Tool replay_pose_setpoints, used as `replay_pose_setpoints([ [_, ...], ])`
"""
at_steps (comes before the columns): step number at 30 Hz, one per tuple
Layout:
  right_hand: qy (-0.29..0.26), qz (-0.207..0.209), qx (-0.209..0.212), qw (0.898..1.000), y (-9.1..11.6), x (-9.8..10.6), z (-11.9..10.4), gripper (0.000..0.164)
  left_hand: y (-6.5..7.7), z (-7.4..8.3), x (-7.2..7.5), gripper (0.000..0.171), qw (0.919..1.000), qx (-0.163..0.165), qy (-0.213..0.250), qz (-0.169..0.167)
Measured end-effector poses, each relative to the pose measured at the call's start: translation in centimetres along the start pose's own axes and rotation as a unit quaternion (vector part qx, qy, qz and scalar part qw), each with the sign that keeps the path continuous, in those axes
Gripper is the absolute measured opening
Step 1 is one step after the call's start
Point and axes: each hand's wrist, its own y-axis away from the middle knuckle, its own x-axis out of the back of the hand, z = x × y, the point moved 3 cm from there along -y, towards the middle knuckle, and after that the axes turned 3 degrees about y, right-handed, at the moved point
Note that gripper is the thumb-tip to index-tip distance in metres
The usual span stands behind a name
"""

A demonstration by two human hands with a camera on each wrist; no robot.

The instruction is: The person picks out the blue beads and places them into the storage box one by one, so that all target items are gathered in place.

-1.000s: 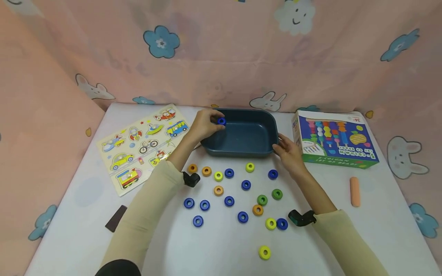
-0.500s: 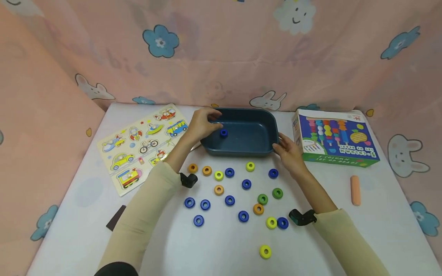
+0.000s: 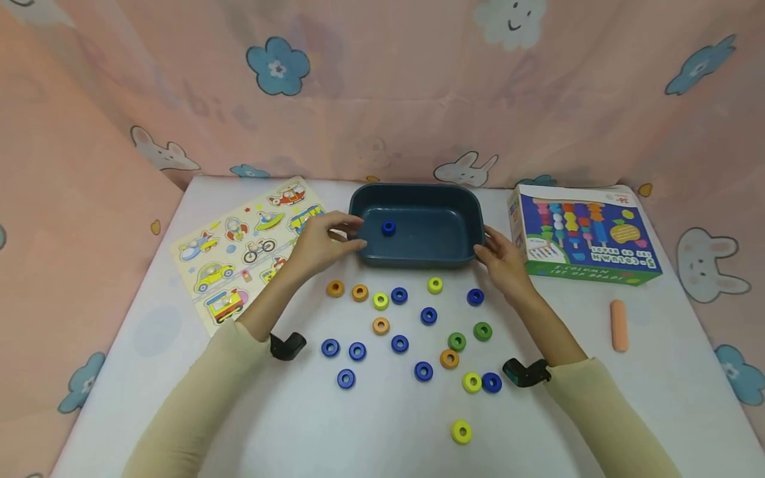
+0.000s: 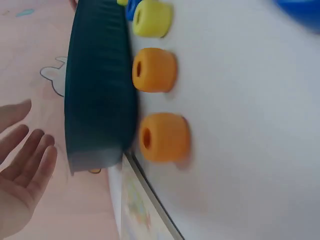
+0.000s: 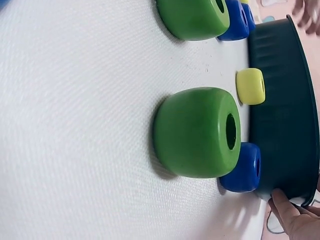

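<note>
A dark teal plastic tray stands at the back of the table, with one blue bead lying inside its left part. My left hand is at the tray's left end, fingers spread loosely and nothing between them; in the left wrist view this hand appears apart from the tray wall. At the other end, my right hand grips the tray's right corner. The right wrist view has the thumb against the outer wall.
Several blue beads, yellow beads, orange beads and two green beads are scattered in front of the tray. A picture puzzle board lies left, a toy box right, near an orange stick.
My left hand lets go of the blue bead, which drops into the tray. It then moves left and toward me, out over the tray's left end. My right hand stays at the corner.
</note>
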Motion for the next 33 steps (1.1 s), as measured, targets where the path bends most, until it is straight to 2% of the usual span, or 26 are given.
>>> replay_pose_setpoints([
  [8, -0.003, -0.005, 0.007, 1.0, -0.1, -0.2, -0.3, 0.052, 7.3, -0.6, 1.0, 0.035, 0.9982, -0.01, 0.04, -0.044],
  [11, 0.005, -0.002, 0.005, 1.0, 0.0, 0.0, -0.4, 0.051, 9.8, -1.1, 0.6, 0.036, 0.9971, -0.008, 0.036, -0.066],
  [12, 0.006, -0.002, 0.005, 1.0, 0.0, 0.0, -0.4, 0.051, 10.6, -0.7, 0.5, 0.036, 0.9966, -0.001, 0.034, -0.075],
  [18, -0.001, -0.003, 0.021, 1.0, 0.1, 0.0, -0.2, 0.051, 14.7, -2.4, -1.1, 0.037, 0.9956, 0.012, 0.012, -0.092],
  [19, -0.001, -0.002, 0.023, 1.0, 0.1, 0.0, -0.1, 0.051, 15.3, -3.2, -1.4, 0.038, 0.9959, 0.008, 0.009, -0.09],
  [22, 0.001, -0.001, 0.021, 1.0, 0.2, 0.2, 0.1, 0.051, 16.3, -3.9, -2.2, 0.038, 0.9967, 0.007, 0.002, -0.081],
  [28, -0.007, -0.005, 0.009, 1.0, 0.4, 0.1, 0.3, 0.051, 17.2, -4.5, -2.9, 0.039, 0.9984, -0.024, -0.008, -0.051],
  [30, -0.01, -0.006, 0.01, 1.0, 0.4, 0.0, 0.2, 0.051, 17.3, -4.4, -2.7, 0.039, 0.9987, -0.02, -0.013, -0.046],
  [33, -0.01, -0.007, 0.014, 1.0, 0.3, -0.1, 0.1, 0.052, 17.1, -4.1, -2.2, 0.038, 0.999, 0.006, -0.011, -0.043],
])
